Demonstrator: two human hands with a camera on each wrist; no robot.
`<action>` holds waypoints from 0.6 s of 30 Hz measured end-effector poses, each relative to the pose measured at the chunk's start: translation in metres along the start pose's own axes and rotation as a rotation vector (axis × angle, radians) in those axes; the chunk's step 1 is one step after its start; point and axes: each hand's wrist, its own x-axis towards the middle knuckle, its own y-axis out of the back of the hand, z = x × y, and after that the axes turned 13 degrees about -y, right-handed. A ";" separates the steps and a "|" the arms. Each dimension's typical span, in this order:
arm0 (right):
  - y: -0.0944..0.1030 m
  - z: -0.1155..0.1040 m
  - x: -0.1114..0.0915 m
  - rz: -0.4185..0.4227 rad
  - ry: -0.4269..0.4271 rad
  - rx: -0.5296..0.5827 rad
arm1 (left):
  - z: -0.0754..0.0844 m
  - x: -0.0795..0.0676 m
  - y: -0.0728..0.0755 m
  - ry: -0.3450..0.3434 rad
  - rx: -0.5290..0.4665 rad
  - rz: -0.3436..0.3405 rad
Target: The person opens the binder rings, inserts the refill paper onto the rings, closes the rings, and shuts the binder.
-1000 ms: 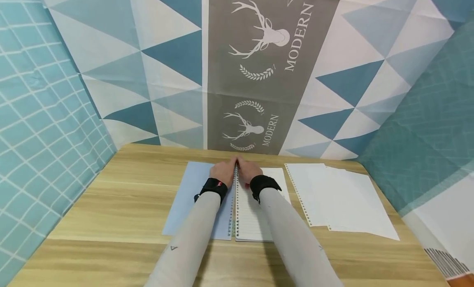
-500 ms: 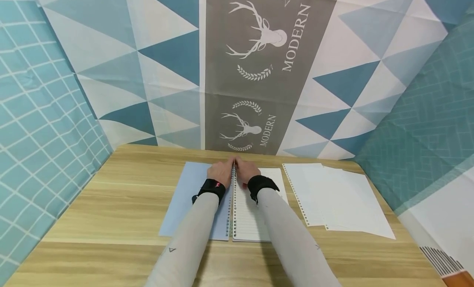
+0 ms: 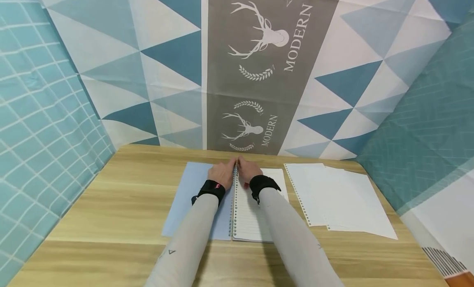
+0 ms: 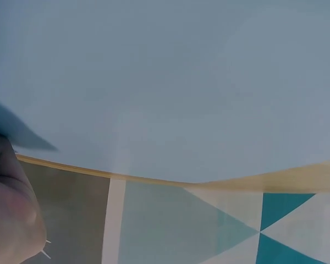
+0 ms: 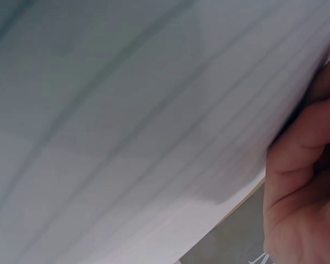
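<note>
An open ring-bound notebook lies on the table, its blue cover [image 3: 181, 215] on the left and a lined page [image 3: 249, 221] on the right. Both hands meet at the far end of its ring binding [image 3: 232, 221]. My left hand [image 3: 221, 173] pinches the binding from the cover side; my right hand [image 3: 249, 171] pinches it from the page side with curled fingers. Their fingertips nearly touch, and the rings between them are mostly hidden. In the left wrist view the blue cover [image 4: 170, 93] fills most of the picture. The right wrist view shows the lined page [image 5: 126, 126] beside curled fingers [image 5: 297, 148].
Several loose white punched sheets [image 3: 340, 200] overlap on the right of the wooden table [image 3: 111, 213]. A patterned cloth [image 3: 244, 73] hangs behind the table's far edge, with a blue checked cloth [image 3: 40, 114] at the left and a green one [image 3: 437, 114] at the right.
The gap along the near part of the binding has narrowed, the page side now closer to the cover side. Both hands stay at the far end. The head view shifts slightly.
</note>
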 end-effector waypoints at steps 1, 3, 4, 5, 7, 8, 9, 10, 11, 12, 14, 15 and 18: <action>0.000 0.000 0.000 -0.008 -0.007 0.006 | 0.000 -0.001 0.001 0.002 0.000 -0.003; 0.000 -0.001 0.000 -0.022 -0.017 0.014 | -0.001 -0.003 0.003 0.004 0.003 -0.017; 0.000 0.000 0.001 -0.031 -0.021 0.019 | 0.000 -0.003 0.003 0.002 0.002 -0.010; 0.000 0.002 0.001 -0.044 -0.022 0.030 | 0.000 -0.004 0.004 0.000 0.000 -0.009; 0.000 0.004 0.003 -0.082 -0.016 0.058 | 0.000 -0.006 0.005 -0.014 0.004 0.005; 0.000 0.006 0.003 -0.106 -0.013 0.080 | 0.000 -0.007 0.004 -0.023 0.007 0.010; 0.001 0.007 0.003 -0.136 -0.010 0.103 | 0.000 -0.008 0.005 -0.030 0.011 0.022; 0.002 0.008 0.003 -0.158 -0.002 0.123 | 0.000 -0.009 0.004 -0.036 0.016 0.029; 0.003 0.009 0.003 -0.180 0.005 0.145 | 0.000 -0.009 0.004 -0.039 0.025 0.030; 0.005 0.009 0.002 -0.200 0.011 0.168 | -0.001 -0.010 0.004 -0.041 0.035 0.035; 0.006 0.009 0.001 -0.227 0.014 0.197 | 0.000 -0.009 0.004 -0.030 0.045 0.026; 0.007 0.009 0.001 -0.228 0.016 0.196 | 0.000 -0.009 0.004 -0.025 0.045 0.018; 0.009 0.007 0.000 -0.228 0.004 0.179 | 0.002 -0.007 0.004 -0.006 0.034 -0.011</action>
